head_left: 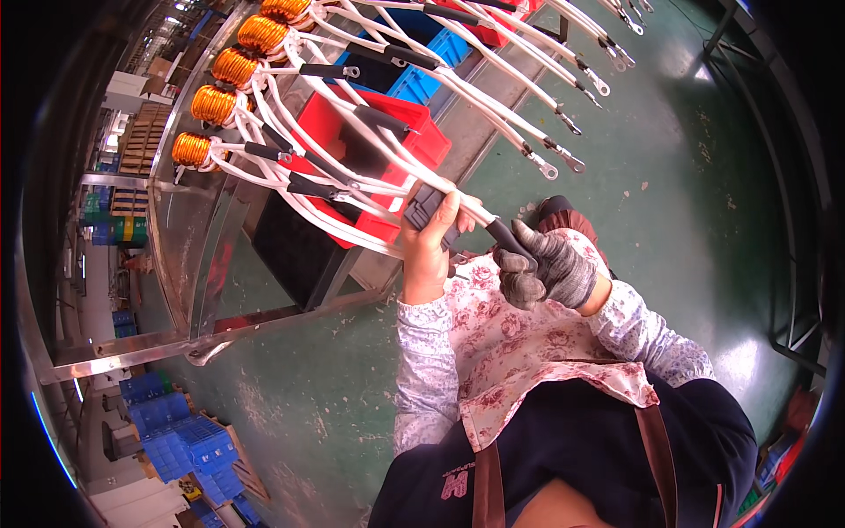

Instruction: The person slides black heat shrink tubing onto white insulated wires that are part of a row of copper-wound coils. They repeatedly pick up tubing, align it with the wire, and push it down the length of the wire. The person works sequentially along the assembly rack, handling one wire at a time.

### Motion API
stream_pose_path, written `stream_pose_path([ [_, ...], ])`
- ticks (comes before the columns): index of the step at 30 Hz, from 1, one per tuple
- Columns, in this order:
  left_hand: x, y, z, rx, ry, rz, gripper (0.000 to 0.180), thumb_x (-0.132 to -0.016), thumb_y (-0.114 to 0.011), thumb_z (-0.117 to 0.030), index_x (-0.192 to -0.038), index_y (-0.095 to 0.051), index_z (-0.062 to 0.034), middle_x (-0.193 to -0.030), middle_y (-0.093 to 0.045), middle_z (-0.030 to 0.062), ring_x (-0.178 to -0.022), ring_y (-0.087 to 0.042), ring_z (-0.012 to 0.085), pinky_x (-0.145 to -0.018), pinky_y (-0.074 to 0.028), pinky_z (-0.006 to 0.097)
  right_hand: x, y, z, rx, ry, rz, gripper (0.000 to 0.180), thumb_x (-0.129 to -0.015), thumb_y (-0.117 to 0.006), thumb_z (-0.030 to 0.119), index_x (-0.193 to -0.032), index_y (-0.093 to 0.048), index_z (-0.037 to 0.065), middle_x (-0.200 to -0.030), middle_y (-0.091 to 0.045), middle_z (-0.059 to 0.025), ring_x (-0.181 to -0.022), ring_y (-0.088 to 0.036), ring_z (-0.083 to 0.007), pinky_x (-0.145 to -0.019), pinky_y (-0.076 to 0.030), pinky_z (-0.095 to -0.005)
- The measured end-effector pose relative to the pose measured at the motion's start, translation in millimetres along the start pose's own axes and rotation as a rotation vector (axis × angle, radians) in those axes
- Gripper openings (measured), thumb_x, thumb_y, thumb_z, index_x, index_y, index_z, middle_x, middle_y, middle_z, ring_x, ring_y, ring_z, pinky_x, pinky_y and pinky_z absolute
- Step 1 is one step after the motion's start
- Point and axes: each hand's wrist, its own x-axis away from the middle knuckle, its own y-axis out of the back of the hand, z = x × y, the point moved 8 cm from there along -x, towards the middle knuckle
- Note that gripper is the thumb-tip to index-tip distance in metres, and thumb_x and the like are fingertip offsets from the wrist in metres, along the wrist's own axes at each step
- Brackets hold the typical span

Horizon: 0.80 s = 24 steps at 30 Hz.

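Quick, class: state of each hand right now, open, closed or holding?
Left hand: closed, holding dark pieces.
Right hand: gloved, closed around the black sleeve on white cable.

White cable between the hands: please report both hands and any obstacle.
Left hand holds dark block beside white cable; gloved right hand closed on its black sleeve; other cables near left hand.
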Motion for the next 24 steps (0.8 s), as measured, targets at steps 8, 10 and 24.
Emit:
stream_pose_path([
  [8,1,3,0,0.003,-0.017,-0.047,0.014,-0.09,-0.059,-0.014,-0.095,-0.057,-0.0009,-0.077,-0.06,0.01,-0.061,-0.048,0.0126,-0.059,-0.041,0.029,2,9,19,0.405,0.122,-0.422,0.043,-0.095,-0.044,0.047,-0.07,-0.048,0.012,-0.057,-0.052,-0.0077,-0.049,-0.046,-0.0183,-0.051,-0.038,-0.0282],
  [10,1,2,-2,0.007,-0.015,-0.056,0.014,-0.09,-0.059,-0.014,-0.094,-0.057,-0.0007,-0.077,-0.06,0.0101,-0.061,-0.048,0.0125,-0.058,-0.041,0.029,3,8,26,0.61,0.132,-0.535,0.043,-0.095,-0.044,0.047,-0.07,-0.048,0.012,-0.058,-0.053,-0.0078,-0.048,-0.047,-0.018,-0.051,-0.039,-0.0279],
  [24,-1,5,1,-0.044,-0.021,-0.03,0.017,-0.089,-0.061,-0.012,-0.099,-0.053,-0.0011,-0.077,-0.063,0.0106,-0.061,-0.05,0.0121,-0.059,-0.043,0.027,-4,11,23,0.438,0.134,-0.516,0.045,-0.094,-0.042,0.053,-0.073,-0.049,0.013,-0.055,-0.05,-0.0047,-0.052,-0.05,-0.0156,-0.048,-0.035,-0.0274],
])
